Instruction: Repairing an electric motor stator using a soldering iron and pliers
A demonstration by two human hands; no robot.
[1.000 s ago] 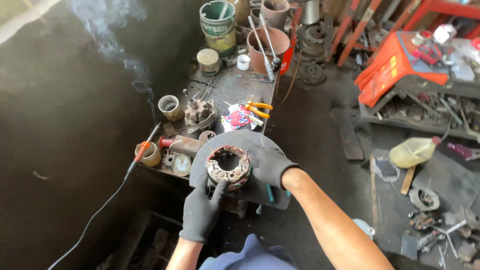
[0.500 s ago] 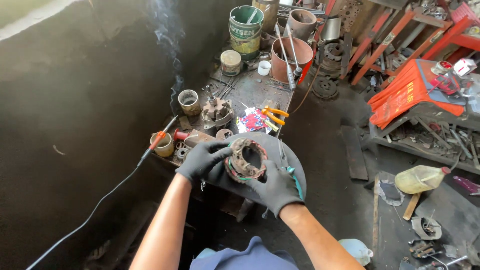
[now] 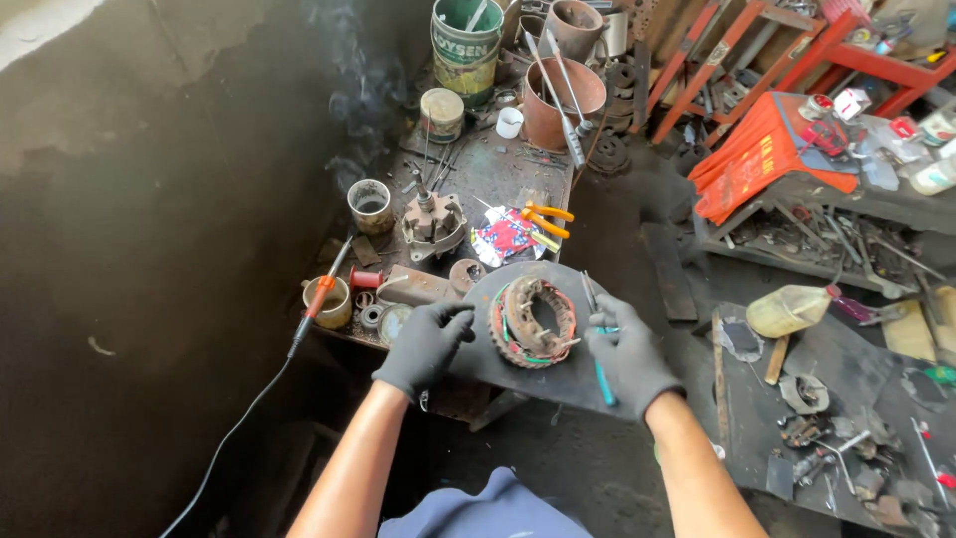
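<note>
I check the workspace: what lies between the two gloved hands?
In the head view, the wound stator ring lies between the left hand and the right hand, on the round plate.

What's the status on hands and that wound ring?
Left hand open beside stator ring. Right hand grips teal-handled tool. Ring lies on round plate; nothing blocking.

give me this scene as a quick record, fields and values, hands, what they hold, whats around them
setting: cluttered workshop, small dark metal bench seen from above
left hand: black glove, fingers at the left edge of the stator
right hand: black glove, gripping a teal-handled tool beside the stator
centre item: round stator ring with copper windings, lying on a round grey plate
behind it: orange-handled pliers, metal cup, green paint can
left edge: soldering iron with red grip, smoke rising above
right: red metal rack, yellowish plastic jug
</note>
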